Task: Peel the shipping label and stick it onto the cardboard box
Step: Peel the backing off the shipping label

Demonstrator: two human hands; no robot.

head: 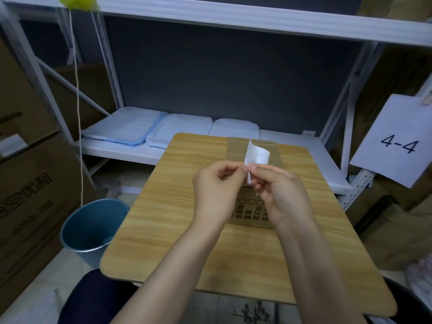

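Both hands meet above the middle of the wooden table (177,230), pinched on a small white shipping label (256,155). The left hand (216,190) nips its lower edge between thumb and forefinger; the right hand (281,195) grips it just beside, fingertips of the two nearly touching. The label's upper part curls upward and backward, blank on the side shown; whether the backing is partly off cannot be told, since the fingers cover the lower strip. Directly behind and below the hands sits the cardboard box (253,213), taped along its top, largely hidden by them; printed characters on its near face are too blurred to read. A blue bin (91,228) stands on the floor left of the table. A paper sign (397,141) marked 4-4 hangs at right.
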